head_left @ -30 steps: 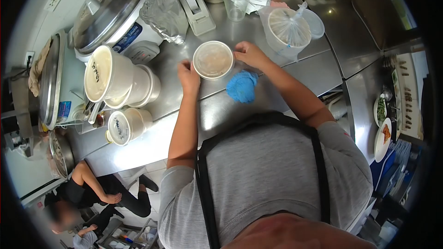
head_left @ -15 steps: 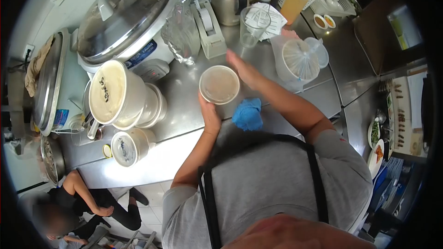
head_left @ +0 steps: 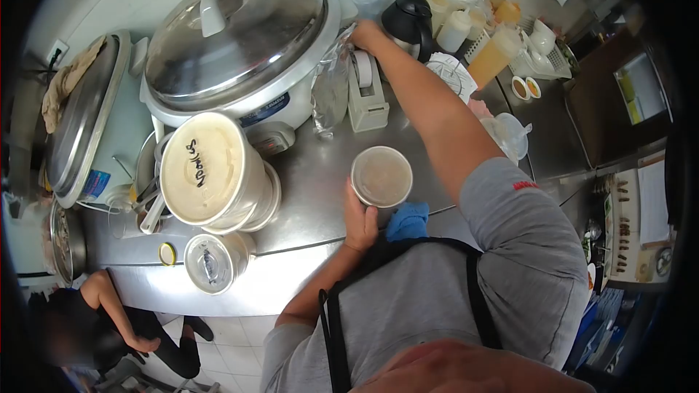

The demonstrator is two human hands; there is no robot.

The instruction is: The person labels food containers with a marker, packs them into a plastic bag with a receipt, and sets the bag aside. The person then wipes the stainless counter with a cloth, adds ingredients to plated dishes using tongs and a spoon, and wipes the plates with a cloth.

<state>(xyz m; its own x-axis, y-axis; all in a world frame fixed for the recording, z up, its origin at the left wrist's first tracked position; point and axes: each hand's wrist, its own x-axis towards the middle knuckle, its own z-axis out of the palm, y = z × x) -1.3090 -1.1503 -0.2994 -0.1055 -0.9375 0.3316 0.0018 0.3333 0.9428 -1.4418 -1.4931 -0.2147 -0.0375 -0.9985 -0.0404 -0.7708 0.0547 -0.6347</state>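
Observation:
A round tub with a translucent lid (head_left: pixel 381 177) stands on the steel counter. My left hand (head_left: pixel 360 223) is wrapped round its near left side. Far across the counter, my right hand (head_left: pixel 370 36) is at the back of the tape dispenser (head_left: pixel 368 105), close to a crumpled silver bag (head_left: pixel 331 91); its fingers are mostly hidden, so I cannot see what they touch. A crumpled blue cloth (head_left: pixel 408 222) lies beside the tub, near my body.
A large rice cooker (head_left: pixel 237 44) fills the back left. Stacked white tubs with a handwritten lid (head_left: pixel 202 167) and a smaller tub (head_left: pixel 209 263) stand at left. A black-topped thermos (head_left: pixel 408 18) and sauce bottles (head_left: pixel 455 31) are behind my right arm. A seated person (head_left: pixel 120 320) is at lower left.
My right hand has left the tub's side and reached away to the back of the tape dispenser. My left hand stays on the tub. The camera view has shifted.

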